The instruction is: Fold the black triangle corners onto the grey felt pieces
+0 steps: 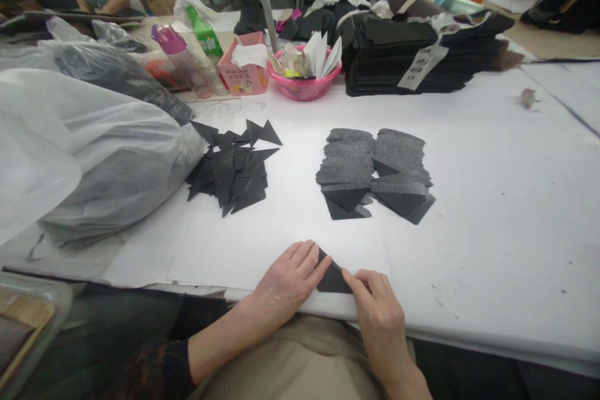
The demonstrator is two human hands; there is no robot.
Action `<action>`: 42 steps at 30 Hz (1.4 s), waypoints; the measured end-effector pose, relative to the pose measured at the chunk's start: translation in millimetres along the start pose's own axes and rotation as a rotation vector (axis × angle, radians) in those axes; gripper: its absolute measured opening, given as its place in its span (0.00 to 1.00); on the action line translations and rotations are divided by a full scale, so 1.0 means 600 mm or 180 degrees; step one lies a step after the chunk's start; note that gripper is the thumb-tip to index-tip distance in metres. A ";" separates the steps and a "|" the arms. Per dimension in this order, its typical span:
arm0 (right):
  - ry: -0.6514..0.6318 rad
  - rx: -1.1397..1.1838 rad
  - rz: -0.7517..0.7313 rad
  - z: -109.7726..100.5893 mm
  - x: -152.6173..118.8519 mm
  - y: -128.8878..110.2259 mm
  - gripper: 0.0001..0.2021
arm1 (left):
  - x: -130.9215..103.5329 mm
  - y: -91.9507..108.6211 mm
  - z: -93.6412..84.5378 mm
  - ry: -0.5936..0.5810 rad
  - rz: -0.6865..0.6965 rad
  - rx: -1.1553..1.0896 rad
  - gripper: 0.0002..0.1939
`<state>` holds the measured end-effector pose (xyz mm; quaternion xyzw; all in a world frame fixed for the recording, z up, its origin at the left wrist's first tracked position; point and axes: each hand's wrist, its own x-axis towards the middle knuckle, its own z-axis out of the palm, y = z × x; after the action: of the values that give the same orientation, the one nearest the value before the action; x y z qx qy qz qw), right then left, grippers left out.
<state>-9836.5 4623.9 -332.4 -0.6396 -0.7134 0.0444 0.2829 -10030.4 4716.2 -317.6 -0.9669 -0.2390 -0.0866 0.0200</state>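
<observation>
A small dark triangular piece of fabric (334, 280) lies at the table's front edge, with a fold along its upper slanting side. My left hand (291, 276) rests on its left part, fingers stretched out and pressing it down. At the piece's right corner, my right hand (382, 306) pinches the edge between thumb and fingers. Beyond my hands, to the right, two overlapping rows of grey and black pieces (349, 159) are spread out. A loose heap of black triangular pieces (234, 175) is on the left.
A big translucent plastic bag (117, 150) bulges on the left. Farther back stand a pink box (244, 72), a pink basin (304, 89) with papers, a green bottle (204, 31) and a tall stack of black fabric (389, 53). Another person's arm (117, 0) shows at back left.
</observation>
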 end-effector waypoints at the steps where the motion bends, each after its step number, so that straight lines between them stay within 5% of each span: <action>1: -0.0010 -0.0029 -0.0005 0.000 -0.001 0.000 0.14 | 0.000 0.002 0.002 0.0000 -0.0026 0.0056 0.18; 21: -0.0281 -0.0018 0.0095 -0.024 -0.026 0.007 0.16 | 0.021 0.021 -0.004 -0.0015 0.0049 -0.0052 0.16; 42: -0.0105 -0.0334 0.0038 -0.033 -0.034 0.011 0.14 | 0.037 0.051 -0.013 -0.0026 0.0141 -0.0315 0.14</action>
<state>-9821.2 4600.2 -325.8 -0.6569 -0.7155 0.0191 0.2369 -9997.9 4698.5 -305.9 -0.9721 -0.2131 -0.0939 -0.0269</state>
